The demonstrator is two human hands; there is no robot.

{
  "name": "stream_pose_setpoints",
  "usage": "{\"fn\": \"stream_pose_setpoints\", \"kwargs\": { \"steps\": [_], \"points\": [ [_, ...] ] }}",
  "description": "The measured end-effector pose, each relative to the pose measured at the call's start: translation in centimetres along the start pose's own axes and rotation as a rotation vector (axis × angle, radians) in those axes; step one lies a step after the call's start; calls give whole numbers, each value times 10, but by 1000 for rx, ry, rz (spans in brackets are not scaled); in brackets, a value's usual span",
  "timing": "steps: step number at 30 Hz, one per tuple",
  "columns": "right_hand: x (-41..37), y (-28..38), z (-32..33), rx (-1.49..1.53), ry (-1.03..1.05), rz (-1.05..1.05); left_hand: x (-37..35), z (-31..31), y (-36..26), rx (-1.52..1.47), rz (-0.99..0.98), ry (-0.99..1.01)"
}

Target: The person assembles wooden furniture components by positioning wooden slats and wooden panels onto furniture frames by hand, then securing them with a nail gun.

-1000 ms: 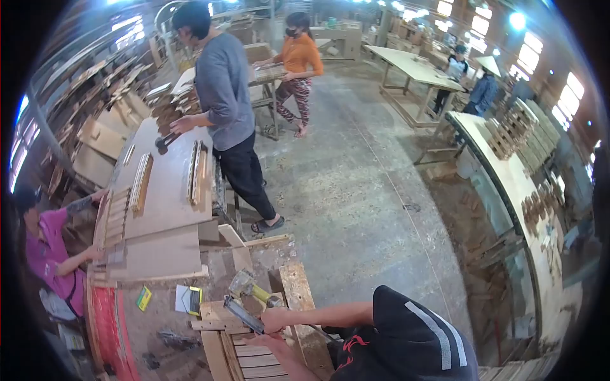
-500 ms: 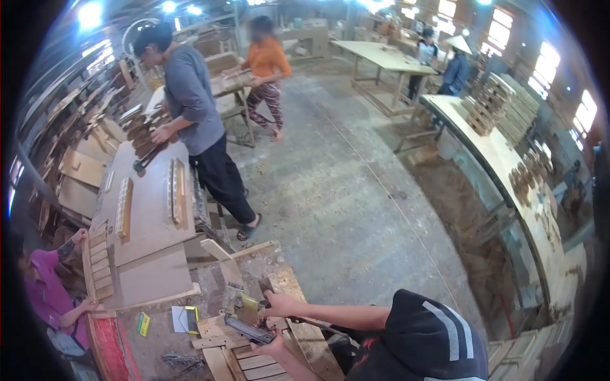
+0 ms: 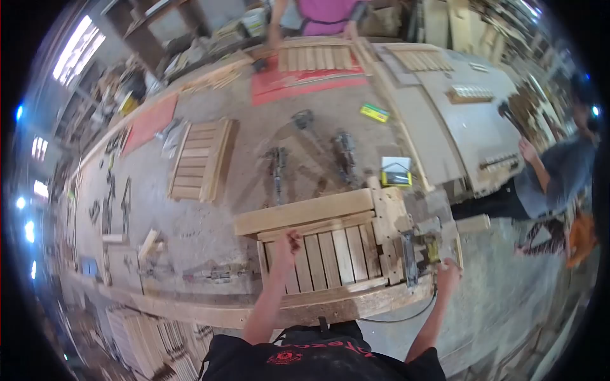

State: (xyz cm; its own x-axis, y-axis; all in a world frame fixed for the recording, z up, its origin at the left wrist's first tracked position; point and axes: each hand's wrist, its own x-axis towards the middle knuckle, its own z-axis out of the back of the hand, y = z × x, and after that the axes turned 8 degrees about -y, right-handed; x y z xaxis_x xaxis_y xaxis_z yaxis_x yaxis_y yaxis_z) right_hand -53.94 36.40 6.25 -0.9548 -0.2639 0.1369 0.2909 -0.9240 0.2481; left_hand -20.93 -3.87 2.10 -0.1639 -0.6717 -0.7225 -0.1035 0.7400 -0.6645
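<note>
A slatted wooden panel (image 3: 325, 259) lies in front of me on the bench, with a thick board (image 3: 305, 213) along its far side. My left hand (image 3: 289, 244) is over the panel's left part, near that board. Its fingers are curled in, and anything inside them is too small or blurred to name. At the panel's right end, a nail gun (image 3: 410, 259) with a long grey magazine rests by a wooden block (image 3: 389, 213). My right hand (image 3: 448, 270) is closed at the gun's near right side, where a hose runs down.
A second slatted panel (image 3: 196, 162) lies farther left. Dark tools (image 3: 277, 170) and a yellow box (image 3: 375, 113) are on the bench (image 3: 229, 216). Across it, a person in pink (image 3: 327, 16) stands by another slatted panel (image 3: 314, 58). Someone in grey (image 3: 553, 181) works at the right.
My view has swung from the room down onto the bench. Both hands were at the nail gun; my left hand has moved away to the slatted panel, while my right stays by the gun.
</note>
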Motion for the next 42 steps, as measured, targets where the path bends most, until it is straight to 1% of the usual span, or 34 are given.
{"fn": "stream_pose_setpoints", "kwargs": {
  "steps": [2, 3, 5, 6, 7, 9, 12, 15, 17, 18, 19, 20, 21, 22, 23, 25, 26, 27, 28, 29, 30, 31, 32, 33, 34, 35, 36, 37, 38, 39, 40, 41, 42],
  "points": [
    [14, 25, -11, 296, -273, -185, 40, 34, -43, -117, 72, -120],
    [20, 47, -17, 453, -257, -237, 55, 43, -57, -171, 102, -90],
    [36, 134, -39, 755, -226, -343, 91, 46, -77, -276, 173, -22],
    [43, 189, -47, 1193, -5, -600, 110, 35, -86, -360, 265, 34],
    [47, 246, -50, 1196, 184, -577, 131, 14, -99, -357, 307, 58],
    [67, 323, -76, 1175, 518, -624, 164, -36, -127, -350, 387, 100],
    [101, 377, -140, 1034, 427, -570, 191, -78, -165, -762, 522, 201],
    [116, 385, -158, 1100, 424, -613, 149, -81, -164, -668, 396, 214],
    [117, 364, -181, 1149, 648, -686, 144, -87, -164, -568, 315, 171],
    [122, 364, -186, 1208, 770, -723, 143, -97, -180, -521, 256, 164],
    [133, 368, -192, 1281, 889, -753, 125, -111, -221, -314, -203, 281],
    [141, 373, -196, 1323, 922, -782, 90, -114, -293, -461, -382, 432],
    [145, 379, -199, 1361, 966, -816, 56, -117, -365, -644, -541, 636],
    [145, 386, -201, 1410, 1019, -840, 20, -120, -437, -814, -656, 869],
    [144, 391, -202, 1537, 1075, -851, 13, -121, -489, -505, -813, 1175],
    [142, 400, -212, 1803, 1199, -856, -29, -140, -493, -437, -974, 880],
    [143, 407, -214, 1914, 1170, -932, -58, -155, -449, -693, -941, 294],
    [144, 406, -226, 2081, 1234, -970, -57, -124, -415, -193, -952, 240],
    [145, 397, -246, 2248, 1298, -1019, -56, -93, -380, 324, -1013, 206],
    [143, 391, -257, 2413, 1355, -1076, -59, -71, -346, 422, -1021, 343],
    [144, 394, -258, 2412, 1282, -1133, -59, -43, -296, 478, -864, 195],
    [146, 398, -256, 2410, 1202, -1186, -56, -9, -254, 710, -736, 84],
    [152, 404, -254, 2406, 1117, -1236, -65, 13, -214, 899, -704, -126],
    [164, 415, -247, 2344, 1077, -1250, -60, 55, -161, 1138, -872, -259],
    [173, 426, -235, 2280, 1034, -1270, -71, 86, -135, 1169, -649, -211],
    [179, 432, -231, 2209, 979, -1305, -83, 114, -111, 1314, -509, -227],
    [193, 438, -246, 2282, 1078, -591, -88, 157, -75, 1192, -334, -256],
    [223, 485, -225, 2190, 917, -867, -82, 187, -46, 1068, -153, -275],
    [253, 534, -202, 2068, 739, -1113, -80, 189, -35, 1201, -141, -296],
    [275, 579, -175, 2024, 719, -1076, -80, 195, -22, 1336, -129, -323],
    [305, 602, -192, 1913, 802, -757, -80, 201, -9, 1471, -114, -349],
    [319, 622, -196, 1450, 504, -263, -54, 239, 47, 1433, -107, -324],
    [335, 630, -203, 970, 167, 280, -30, 274, 100, 1395, -99, -299]
  ]
}}
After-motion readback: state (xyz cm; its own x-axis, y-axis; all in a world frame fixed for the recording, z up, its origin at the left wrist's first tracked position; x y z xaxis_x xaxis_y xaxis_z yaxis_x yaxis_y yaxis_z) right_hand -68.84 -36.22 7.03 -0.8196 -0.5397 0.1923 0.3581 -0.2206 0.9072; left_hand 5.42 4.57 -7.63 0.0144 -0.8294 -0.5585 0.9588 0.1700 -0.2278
